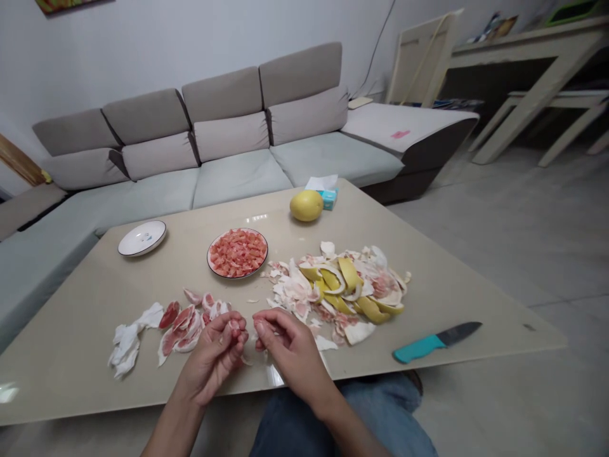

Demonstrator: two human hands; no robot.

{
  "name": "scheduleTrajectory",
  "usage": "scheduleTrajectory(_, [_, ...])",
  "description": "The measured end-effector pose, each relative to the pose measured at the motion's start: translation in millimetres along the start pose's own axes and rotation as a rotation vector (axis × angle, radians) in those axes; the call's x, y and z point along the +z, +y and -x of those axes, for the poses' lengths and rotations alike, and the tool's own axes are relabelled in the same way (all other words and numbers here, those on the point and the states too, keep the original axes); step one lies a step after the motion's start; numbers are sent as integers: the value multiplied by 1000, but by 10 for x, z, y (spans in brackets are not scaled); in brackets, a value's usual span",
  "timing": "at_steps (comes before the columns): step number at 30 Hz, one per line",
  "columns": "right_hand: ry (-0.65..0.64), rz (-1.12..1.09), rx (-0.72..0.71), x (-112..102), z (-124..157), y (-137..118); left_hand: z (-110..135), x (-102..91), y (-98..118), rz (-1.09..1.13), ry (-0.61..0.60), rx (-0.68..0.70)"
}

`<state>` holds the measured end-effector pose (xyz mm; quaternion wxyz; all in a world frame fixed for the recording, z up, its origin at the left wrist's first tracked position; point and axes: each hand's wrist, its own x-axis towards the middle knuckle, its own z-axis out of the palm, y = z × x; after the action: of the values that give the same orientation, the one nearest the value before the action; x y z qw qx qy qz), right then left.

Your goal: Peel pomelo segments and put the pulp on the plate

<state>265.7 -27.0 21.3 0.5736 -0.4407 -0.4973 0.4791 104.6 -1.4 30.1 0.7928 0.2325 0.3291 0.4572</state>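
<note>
Left hand (216, 352) and right hand (288, 343) are held close together over the surface (457, 285) near its edge, fingers curled inward. A pink fruit piece (235, 327) is pinched by the left; the right's fingertips are pressed together, their contents unclear. Both are flanked by fruit segments (183, 327) and heaped peel (349, 273). Farther out, diced flesh (238, 252) on a plate (261, 263), a whole yellow fruit (306, 205) and a teal-handled knife (440, 341) are seen.

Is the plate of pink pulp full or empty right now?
Full: pink pulp pieces are heaped across nearly the whole plate, leaving little more than its dark-edged rim showing.
</note>
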Motion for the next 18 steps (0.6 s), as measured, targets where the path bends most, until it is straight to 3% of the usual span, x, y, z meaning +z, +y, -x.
scheduleTrajectory(4, [-9, -1, 11, -6, -4, 5, 4, 18, -8, 4, -21, 28])
scheduleTrajectory(11, [-13, -106, 82, 19, 0, 21, -55, -3, 31, 204, 7, 63])
scheduleTrajectory(18, [-124, -280, 234, -30, -4, 0, -9, 25, 36, 42, 71, 69])
